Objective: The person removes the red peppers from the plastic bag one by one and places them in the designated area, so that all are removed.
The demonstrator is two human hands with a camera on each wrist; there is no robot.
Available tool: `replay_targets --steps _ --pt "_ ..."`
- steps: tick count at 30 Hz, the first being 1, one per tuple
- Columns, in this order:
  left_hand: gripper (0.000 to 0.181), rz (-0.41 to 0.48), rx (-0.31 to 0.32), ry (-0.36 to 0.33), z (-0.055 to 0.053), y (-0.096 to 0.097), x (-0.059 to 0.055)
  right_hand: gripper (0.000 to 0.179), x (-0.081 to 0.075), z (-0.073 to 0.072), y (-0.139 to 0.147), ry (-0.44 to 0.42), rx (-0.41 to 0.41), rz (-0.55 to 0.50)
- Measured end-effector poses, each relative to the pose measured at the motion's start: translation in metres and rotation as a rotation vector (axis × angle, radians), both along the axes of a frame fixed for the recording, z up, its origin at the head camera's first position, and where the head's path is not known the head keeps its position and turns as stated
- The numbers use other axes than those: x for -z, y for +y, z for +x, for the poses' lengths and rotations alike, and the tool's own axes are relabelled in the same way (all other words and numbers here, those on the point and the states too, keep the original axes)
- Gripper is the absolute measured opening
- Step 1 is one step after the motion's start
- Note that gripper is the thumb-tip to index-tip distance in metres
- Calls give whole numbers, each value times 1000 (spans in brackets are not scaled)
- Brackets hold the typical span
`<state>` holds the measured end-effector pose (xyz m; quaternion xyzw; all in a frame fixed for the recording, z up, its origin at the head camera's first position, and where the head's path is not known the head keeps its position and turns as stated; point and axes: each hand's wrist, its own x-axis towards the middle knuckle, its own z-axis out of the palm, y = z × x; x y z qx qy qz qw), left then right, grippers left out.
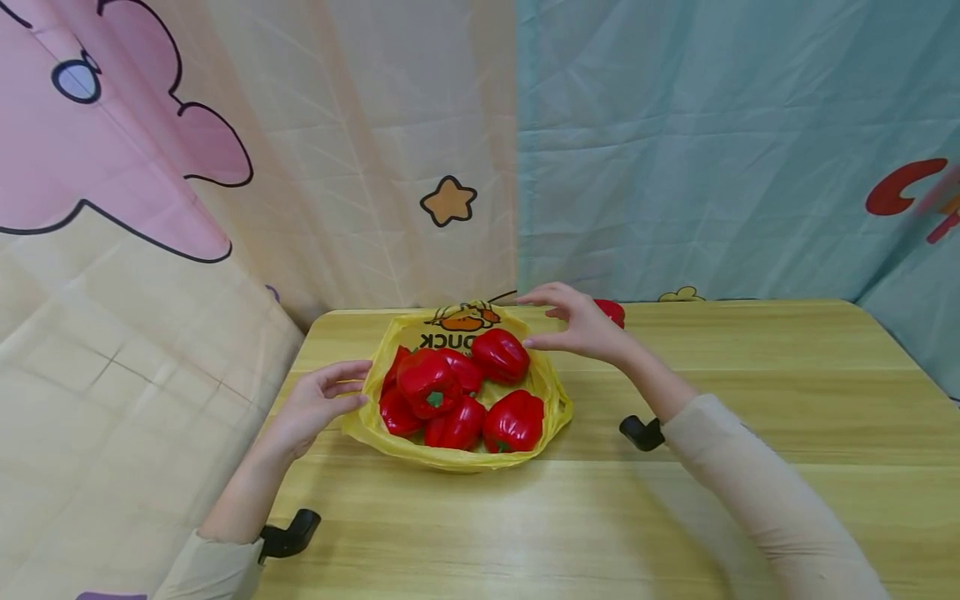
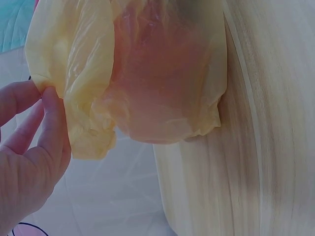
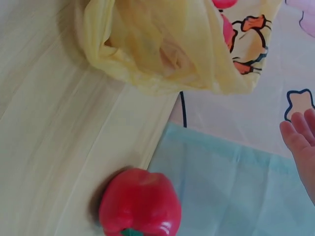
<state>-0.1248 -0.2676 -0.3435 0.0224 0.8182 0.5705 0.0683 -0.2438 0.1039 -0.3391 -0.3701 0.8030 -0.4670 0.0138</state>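
A yellow plastic bag (image 1: 450, 460) printed with a duck picture stands with its mouth wide on the table. Several glossy red bell peppers (image 1: 429, 383) with green stems lie inside it. At the bag's left rim, my left hand (image 1: 318, 404) pinches the thin plastic between thumb and fingers, as the left wrist view shows on the bag (image 2: 91, 73). My right hand (image 1: 581, 323) is by the bag's back right rim, fingers spread and holding nothing. Behind that hand, one more red bell pepper (image 1: 611, 312) sits on the table outside the bag, partly hidden in the head view.
The wooden table (image 1: 750, 400) reaches to the right and towards me. A printed curtain (image 1: 637, 167) hangs along its back edge and left side. Black wrist mounts (image 1: 292, 533) stick out from both forearms.
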Motion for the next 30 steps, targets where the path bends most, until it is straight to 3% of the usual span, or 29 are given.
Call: replay_targets --steps 12,19,25,30 --pt "50 -1 -4 -13 1 2 -3 55 -9 4 -29 -109 -97 9" --pt "50 -3 -10 -17 0 1 -1 55 -8 4 -46 -120 -163 15" --pt "49 -8 -9 -17 -1 1 0 57 -8 6 -61 -97 -207 58" --pt "49 1 -8 -15 -1 1 0 59 -9 7 -71 -129 -237 111"
